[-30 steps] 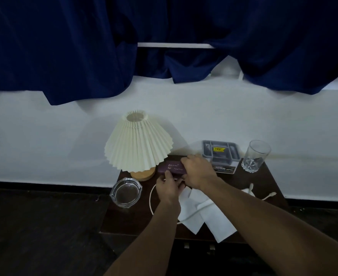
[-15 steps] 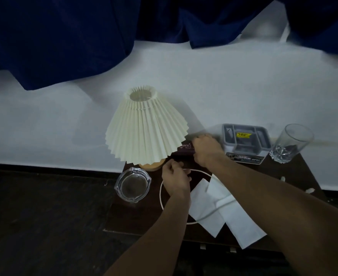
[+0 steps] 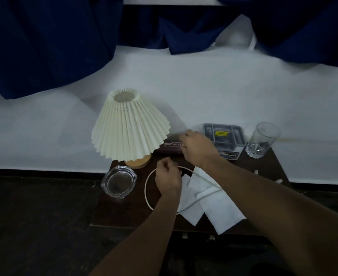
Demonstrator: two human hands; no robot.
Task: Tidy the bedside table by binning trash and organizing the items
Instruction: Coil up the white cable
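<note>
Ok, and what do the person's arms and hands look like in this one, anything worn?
The left forearm and right forearm are bare to the frame edge; no sleeves show. The left hand and right hand wear no gloves. No watch, bracelet or ring is visible, though the picture is dim, so a thin ring could go unseen.

On the dark wooden tabletop (image 3: 124,214), a dark maroon spectacle case (image 3: 171,147) with pale lettering lies flat at the back, its right end gripped by the right hand (image 3: 199,149). In front of it a thin white cable (image 3: 147,188) curls in a loop, the left hand (image 3: 168,177) pinching its top, and runs on across two white paper napkins (image 3: 221,212) that lie flat and overlapping, one corner past the front edge. Small white scraps (image 3: 279,180) sit near the right edge.
</note>
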